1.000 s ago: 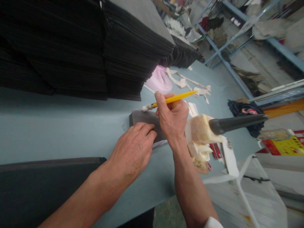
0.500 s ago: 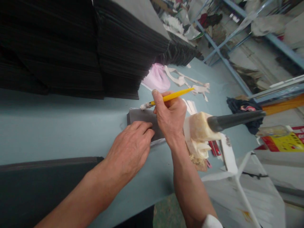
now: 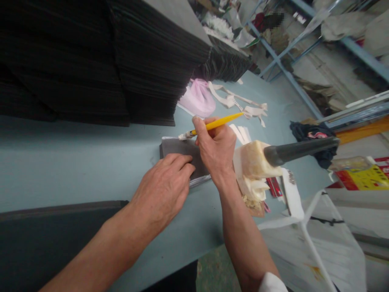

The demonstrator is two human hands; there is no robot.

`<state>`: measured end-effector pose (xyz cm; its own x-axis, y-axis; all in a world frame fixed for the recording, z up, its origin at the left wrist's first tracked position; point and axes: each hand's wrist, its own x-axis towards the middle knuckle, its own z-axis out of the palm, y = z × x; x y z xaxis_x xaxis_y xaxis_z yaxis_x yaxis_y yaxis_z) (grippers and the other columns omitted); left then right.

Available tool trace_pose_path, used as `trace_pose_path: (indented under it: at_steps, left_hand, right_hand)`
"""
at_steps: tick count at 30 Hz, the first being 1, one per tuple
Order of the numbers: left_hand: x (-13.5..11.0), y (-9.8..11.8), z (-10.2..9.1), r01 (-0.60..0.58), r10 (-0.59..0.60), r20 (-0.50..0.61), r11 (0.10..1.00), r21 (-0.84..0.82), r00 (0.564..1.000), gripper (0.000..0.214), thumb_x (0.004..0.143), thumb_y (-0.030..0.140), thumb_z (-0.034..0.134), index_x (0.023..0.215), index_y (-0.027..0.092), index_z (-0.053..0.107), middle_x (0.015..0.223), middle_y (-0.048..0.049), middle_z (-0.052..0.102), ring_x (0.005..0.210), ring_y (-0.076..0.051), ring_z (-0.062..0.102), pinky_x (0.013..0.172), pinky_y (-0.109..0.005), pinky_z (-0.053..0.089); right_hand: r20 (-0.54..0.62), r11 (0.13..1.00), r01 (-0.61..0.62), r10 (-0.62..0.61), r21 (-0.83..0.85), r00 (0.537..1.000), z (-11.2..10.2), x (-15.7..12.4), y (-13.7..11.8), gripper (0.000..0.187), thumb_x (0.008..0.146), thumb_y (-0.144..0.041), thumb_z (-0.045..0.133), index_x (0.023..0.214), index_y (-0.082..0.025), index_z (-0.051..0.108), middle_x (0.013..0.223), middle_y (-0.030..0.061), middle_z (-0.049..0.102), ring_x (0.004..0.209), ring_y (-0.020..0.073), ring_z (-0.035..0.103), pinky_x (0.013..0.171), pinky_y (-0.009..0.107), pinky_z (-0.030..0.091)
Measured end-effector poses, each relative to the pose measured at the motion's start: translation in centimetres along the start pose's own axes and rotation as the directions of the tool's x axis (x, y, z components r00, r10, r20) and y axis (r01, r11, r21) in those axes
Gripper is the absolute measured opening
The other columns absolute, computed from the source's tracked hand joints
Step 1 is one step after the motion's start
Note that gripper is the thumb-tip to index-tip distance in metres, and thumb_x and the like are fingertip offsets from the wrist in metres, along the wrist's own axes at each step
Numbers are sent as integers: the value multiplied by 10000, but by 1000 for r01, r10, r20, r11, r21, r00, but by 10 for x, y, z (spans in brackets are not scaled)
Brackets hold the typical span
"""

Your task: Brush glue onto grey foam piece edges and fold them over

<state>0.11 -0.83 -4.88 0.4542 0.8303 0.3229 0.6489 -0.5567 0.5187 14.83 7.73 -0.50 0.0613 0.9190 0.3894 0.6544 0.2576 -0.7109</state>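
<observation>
A small stack of dark grey rectangular pieces [image 3: 174,147] lies on the blue-green tabletop. My left hand [image 3: 170,176] rests flat on it, fingers stretched over the top piece. Between the thumb and fingers of my right hand [image 3: 217,148] is a yellow-handled brush [image 3: 226,120]. Its whitish, coated bristles touch the far edge of the stack, where a wet white line shows. Beside my right wrist stands a cream-coloured block-like container [image 3: 253,160], crusted with dried matter, with a thick black handle [image 3: 300,152] sticking out to the right.
Tall piles of black sheets [image 3: 158,69] fill the back left. A pink cloth [image 3: 199,97] and pale strips [image 3: 252,109] lie beyond my hands. A dark panel [image 3: 60,239] sits at the near left. A blue metal rack [image 3: 276,61] stands at the back right.
The brush tip has shifted slightly along the far edge of the stack, and a white line shows more clearly there. My left hand stays on the stack. The whole view has shifted slightly.
</observation>
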Motion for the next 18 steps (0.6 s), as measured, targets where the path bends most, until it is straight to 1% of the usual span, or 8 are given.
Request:
trace_pose_path:
  at_steps: [2, 5, 9, 12, 15, 18]
  left_hand:
    - [0, 0, 0, -2, 2, -4, 1000, 8, 1000, 284, 1027, 126, 510, 1205, 142, 731, 1387, -161, 741, 1288, -332, 678, 1106, -537, 626]
    - [0, -1, -1, -7, 7, -7, 1000, 9, 1000, 291, 1039, 142, 504, 1210, 152, 739, 1371, -160, 751, 1287, -331, 684, 1108, -544, 630]
    - [0, -2, -2, -8, 8, 5, 1000, 9, 1000, 296, 1051, 164, 499, 1227, 175, 737, 1426, -147, 739, 1326, -321, 679, 1154, -543, 611]
    - [0, -3, -2, -19, 20, -11, 999, 30, 1000, 302, 1057, 170, 490, 1230, 172, 737, 1414, -147, 746, 1321, -317, 682, 1144, -533, 618]
    - [0, -3, -1, -37, 39, -34, 998, 52, 999, 303, 1059, 173, 487, 1225, 159, 740, 1396, -151, 755, 1301, -324, 689, 1122, -531, 635]
    - [0, -4, -1, -75, 79, -59, 995, 68, 995, 297, 1057, 165, 490, 1213, 144, 741, 1370, -156, 765, 1276, -327, 704, 1104, -523, 650]
  right_hand:
    - [-16, 1000, -4, 4, 7, 1000, -3, 1, 1, 371, 1017, -516, 702, 768, -242, 709, 565, -57, 625, 551, 132, 635, 615, 277, 502]
    - [-17, 998, -20, 21, 62, 1000, -1, 1, -2, 402, 1017, -567, 703, 788, -236, 708, 574, -57, 626, 557, 125, 637, 611, 262, 506]
    - [61, 992, -50, 43, 119, 997, 3, 0, -2, 494, 1011, -686, 676, 821, -232, 714, 560, -60, 613, 556, 126, 636, 596, 248, 508]
    - [62, 997, -32, 27, 68, 998, -2, 1, 5, 521, 1019, -683, 665, 755, -235, 688, 548, -58, 605, 546, 121, 609, 598, 251, 491]
    - [21, 1000, -18, 18, -12, 1000, -14, 5, 15, 532, 1026, -644, 670, 684, -238, 650, 532, -59, 585, 527, 114, 571, 600, 260, 464]
    - [3, 998, -29, 29, -54, 1000, -27, 8, 20, 548, 1015, -636, 688, 649, -232, 627, 519, -57, 570, 526, 115, 561, 598, 264, 448]
